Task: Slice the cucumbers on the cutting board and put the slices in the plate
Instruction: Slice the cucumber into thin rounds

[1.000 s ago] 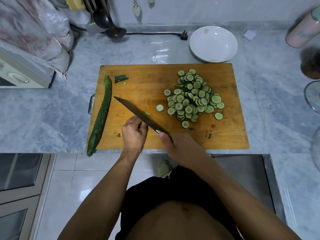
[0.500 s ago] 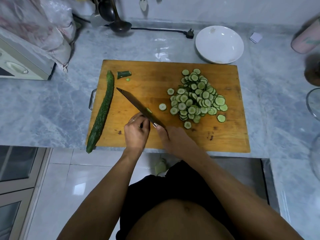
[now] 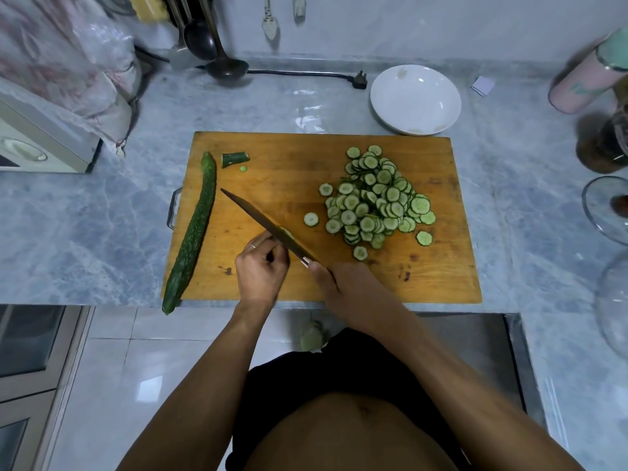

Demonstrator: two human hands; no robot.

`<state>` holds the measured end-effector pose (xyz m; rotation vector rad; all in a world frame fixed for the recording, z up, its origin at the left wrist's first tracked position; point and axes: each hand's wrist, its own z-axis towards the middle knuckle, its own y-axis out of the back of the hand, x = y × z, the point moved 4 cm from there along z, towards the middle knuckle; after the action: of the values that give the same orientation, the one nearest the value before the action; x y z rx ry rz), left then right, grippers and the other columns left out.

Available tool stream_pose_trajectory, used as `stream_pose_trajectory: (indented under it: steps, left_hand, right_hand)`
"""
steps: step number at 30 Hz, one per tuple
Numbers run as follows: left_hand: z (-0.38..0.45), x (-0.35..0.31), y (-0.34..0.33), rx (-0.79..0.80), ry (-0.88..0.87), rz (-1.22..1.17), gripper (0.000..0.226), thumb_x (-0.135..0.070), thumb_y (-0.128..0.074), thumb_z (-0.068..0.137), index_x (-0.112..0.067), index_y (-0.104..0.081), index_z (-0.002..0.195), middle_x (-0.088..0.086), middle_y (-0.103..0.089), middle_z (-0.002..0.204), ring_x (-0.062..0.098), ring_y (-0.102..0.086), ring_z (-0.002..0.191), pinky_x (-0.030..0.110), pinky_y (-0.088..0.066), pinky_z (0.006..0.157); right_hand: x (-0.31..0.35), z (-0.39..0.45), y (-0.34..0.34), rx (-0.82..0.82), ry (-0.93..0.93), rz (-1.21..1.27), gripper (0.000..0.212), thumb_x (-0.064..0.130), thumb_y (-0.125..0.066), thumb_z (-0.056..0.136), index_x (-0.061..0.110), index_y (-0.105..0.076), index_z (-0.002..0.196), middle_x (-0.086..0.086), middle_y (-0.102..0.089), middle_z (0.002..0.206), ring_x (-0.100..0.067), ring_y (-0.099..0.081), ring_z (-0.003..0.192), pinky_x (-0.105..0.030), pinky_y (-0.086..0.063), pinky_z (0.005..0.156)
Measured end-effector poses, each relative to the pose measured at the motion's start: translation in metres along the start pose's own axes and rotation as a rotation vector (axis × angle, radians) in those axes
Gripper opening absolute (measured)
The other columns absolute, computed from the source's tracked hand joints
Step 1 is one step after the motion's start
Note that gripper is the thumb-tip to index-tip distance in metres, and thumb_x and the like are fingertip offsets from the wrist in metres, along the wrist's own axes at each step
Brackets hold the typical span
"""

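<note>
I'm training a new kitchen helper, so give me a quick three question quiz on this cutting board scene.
1. True or false: the plate already holds slices.
2. Which hand grips the knife: A left, B right?
3. Fill in: the whole cucumber lies along the board's ____ edge.

Key: 1 false, the slices are piled on the board. 2 B, the right hand; the left hand is curled beside the blade. 3 left.

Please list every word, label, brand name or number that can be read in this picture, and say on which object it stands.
No text can be read anywhere.
Pink and green cylinder: a pattern only, too blurred to tell letters.
Small white paper: no legible writing.
Cream appliance: a round dial, no readable marking.
Knife and white plate: no marks visible.
</note>
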<state>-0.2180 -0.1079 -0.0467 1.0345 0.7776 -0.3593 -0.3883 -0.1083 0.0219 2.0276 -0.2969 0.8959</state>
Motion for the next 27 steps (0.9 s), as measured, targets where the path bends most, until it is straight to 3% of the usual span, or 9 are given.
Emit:
stream_pose_trajectory:
  steps: [7, 10, 13, 18, 21, 24, 27]
  left_hand:
    - [-0.002, 0.004, -0.002, -0.006, -0.023, 0.015, 0.015, 0.009, -0.066, 0.08, -0.003, -0.072, 0.072, 0.012, -0.072, 0.078, 0.026, -0.064, 0.072, 0.016, -0.036, 0.065]
    - [-0.002, 0.0, -0.001, -0.014, -0.057, 0.013, 0.018, 0.015, -0.063, 0.074, -0.001, -0.069, 0.068, 0.014, -0.07, 0.076, 0.023, -0.06, 0.072, 0.015, -0.033, 0.064]
    - [-0.002, -0.005, 0.0, -0.023, -0.064, 0.006, 0.021, 0.019, -0.061, 0.069, -0.001, -0.064, 0.062, 0.016, -0.067, 0.07, 0.018, -0.054, 0.069, 0.01, -0.027, 0.062]
    - [-0.003, 0.004, -0.001, -0.044, 0.04, -0.028, 0.019, 0.005, -0.057, 0.078, -0.002, -0.061, 0.061, 0.009, -0.057, 0.06, 0.01, -0.038, 0.058, 0.018, -0.021, 0.056]
    - [-0.005, 0.006, -0.003, -0.049, 0.09, -0.039, 0.017, -0.002, -0.052, 0.08, -0.002, -0.063, 0.067, 0.007, -0.055, 0.061, 0.009, -0.035, 0.059, 0.022, -0.021, 0.054]
    - [-0.005, 0.01, -0.004, -0.028, 0.123, -0.026, 0.011, 0.005, -0.059, 0.082, -0.002, -0.064, 0.075, 0.008, -0.058, 0.067, 0.016, -0.044, 0.064, 0.025, -0.027, 0.056]
    - [-0.003, 0.014, -0.001, -0.035, 0.187, -0.036, 0.014, -0.002, -0.063, 0.087, -0.005, -0.073, 0.096, 0.01, -0.072, 0.091, 0.023, -0.062, 0.087, 0.023, -0.041, 0.07]
  right_hand:
    - [-0.001, 0.003, -0.002, 0.013, -0.02, 0.002, 0.057, 0.051, -0.032, 0.104, 0.015, -0.046, 0.063, -0.006, -0.052, 0.062, -0.02, -0.05, 0.058, -0.032, -0.034, 0.059]
    - [-0.001, 0.011, -0.002, 0.007, -0.019, -0.012, 0.057, 0.051, -0.032, 0.104, 0.016, -0.041, 0.059, -0.005, -0.047, 0.058, -0.018, -0.045, 0.054, -0.032, -0.031, 0.059]
    - [-0.003, 0.023, -0.009, 0.027, -0.046, -0.025, 0.058, 0.054, -0.029, 0.104, 0.014, -0.048, 0.066, -0.008, -0.055, 0.067, -0.024, -0.054, 0.066, -0.033, -0.038, 0.063]
    - [-0.006, 0.023, -0.025, 0.05, -0.03, -0.042, 0.055, 0.053, -0.027, 0.104, 0.008, -0.054, 0.088, -0.013, -0.058, 0.079, -0.031, -0.056, 0.074, -0.036, -0.043, 0.066]
    - [-0.01, 0.02, -0.031, -0.025, -0.025, 0.039, 0.048, 0.046, -0.038, 0.104, 0.008, -0.053, 0.079, -0.006, -0.056, 0.07, -0.027, -0.057, 0.068, -0.033, -0.04, 0.06]
    - [-0.012, 0.02, -0.026, -0.007, -0.048, 0.013, 0.048, 0.047, -0.038, 0.104, 0.01, -0.054, 0.078, -0.008, -0.061, 0.073, -0.025, -0.059, 0.07, -0.032, -0.038, 0.059]
    - [-0.014, 0.012, -0.009, -0.036, -0.01, 0.009, 0.053, 0.05, -0.037, 0.103, 0.013, -0.051, 0.067, -0.003, -0.056, 0.063, -0.017, -0.053, 0.059, -0.034, -0.036, 0.055]
